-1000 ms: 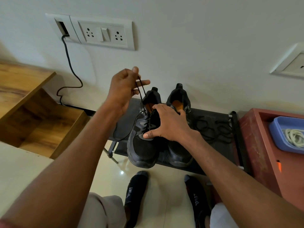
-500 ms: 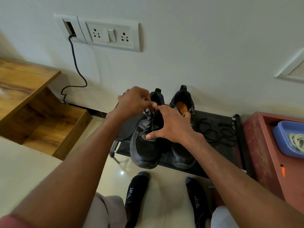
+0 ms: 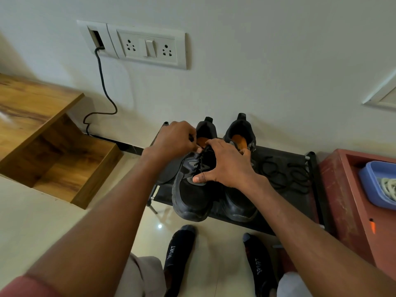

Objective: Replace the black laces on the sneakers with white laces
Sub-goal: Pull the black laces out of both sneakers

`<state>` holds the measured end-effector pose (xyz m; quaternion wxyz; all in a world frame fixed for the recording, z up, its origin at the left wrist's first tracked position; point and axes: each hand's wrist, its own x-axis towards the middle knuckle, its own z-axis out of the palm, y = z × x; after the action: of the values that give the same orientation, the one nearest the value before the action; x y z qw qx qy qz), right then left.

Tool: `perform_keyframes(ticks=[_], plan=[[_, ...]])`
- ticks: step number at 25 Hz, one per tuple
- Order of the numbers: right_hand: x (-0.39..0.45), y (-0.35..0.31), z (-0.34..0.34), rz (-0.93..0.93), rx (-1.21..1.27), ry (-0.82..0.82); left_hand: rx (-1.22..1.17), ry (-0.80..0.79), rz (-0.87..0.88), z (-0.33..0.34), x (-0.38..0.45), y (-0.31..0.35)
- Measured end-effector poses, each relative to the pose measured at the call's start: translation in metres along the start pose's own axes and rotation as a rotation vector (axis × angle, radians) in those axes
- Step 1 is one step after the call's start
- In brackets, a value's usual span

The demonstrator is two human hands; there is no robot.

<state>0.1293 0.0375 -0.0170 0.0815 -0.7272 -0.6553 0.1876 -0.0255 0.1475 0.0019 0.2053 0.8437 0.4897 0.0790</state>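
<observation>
Head view, centre of the frame: two black sneakers are stood side by side on a low black rack (image 3: 285,224), toes towards the camera. The left sneaker (image 3: 192,196) is being worked on; the right sneaker (image 3: 237,202) is partly covered.

The left hand (image 3: 171,142) is curled, and a strand of black lace (image 3: 200,153) appears to be pinched at the top eyelets, a lace tip showing by its knuckles. The right hand (image 3: 227,161) is spread wide over both shoes, thumb pressed on the left sneaker's side, fingers fairly straight.

Risks, as judged: the shoe could be dragged off the rack's front edge if the lace is pulled hard while the bracing hand slackens, since the toes already overhang. The lace could be snagged in an eyelet if drawn at an angle. A mix-up with the loose black lace (image 3: 282,172) lying on the rack at centre right is possible.

Counted: two sneakers, one loose black lace pile, one blue tray (image 3: 368,189) at the right edge holding white laces (image 3: 387,185), their number not readable, two socked feet.
</observation>
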Motion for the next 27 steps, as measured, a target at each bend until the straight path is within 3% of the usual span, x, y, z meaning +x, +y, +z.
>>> perform_keyframes(ticks=[6,9,10,11,14,16,19,22,24,27], plan=[[-0.001,-0.001,-0.002,0.002,0.013,0.001,-0.297,0.078,-0.064,0.008,0.000,0.004],[-0.001,0.000,-0.004,-0.001,0.018,-0.002,-1.013,0.302,-0.251,-0.016,-0.001,0.015],[-0.001,0.000,-0.005,-0.002,0.021,-0.010,-1.150,0.355,-0.315,-0.023,0.000,0.010],[-0.002,0.000,-0.006,-0.004,0.023,-0.026,-1.118,0.377,-0.354,-0.028,0.000,0.004],[-0.001,-0.004,-0.010,-0.001,0.048,-0.073,-0.324,0.119,-0.412,-0.015,-0.004,-0.027],[0.004,-0.009,-0.010,0.024,0.120,-0.005,0.014,-0.007,-0.423,-0.007,-0.008,-0.031],[0.012,-0.024,-0.002,0.060,0.061,0.140,0.020,-0.001,-0.263,-0.012,-0.006,-0.019],[0.020,-0.032,0.005,0.093,0.045,0.214,-0.205,-0.284,-0.040,-0.008,-0.010,-0.011],[0.027,-0.026,0.008,0.143,0.156,0.274,-0.186,-0.431,-0.064,0.003,-0.012,-0.012],[0.031,-0.017,0.008,0.262,0.560,0.286,-0.159,-0.416,-0.107,0.011,-0.009,-0.016]])
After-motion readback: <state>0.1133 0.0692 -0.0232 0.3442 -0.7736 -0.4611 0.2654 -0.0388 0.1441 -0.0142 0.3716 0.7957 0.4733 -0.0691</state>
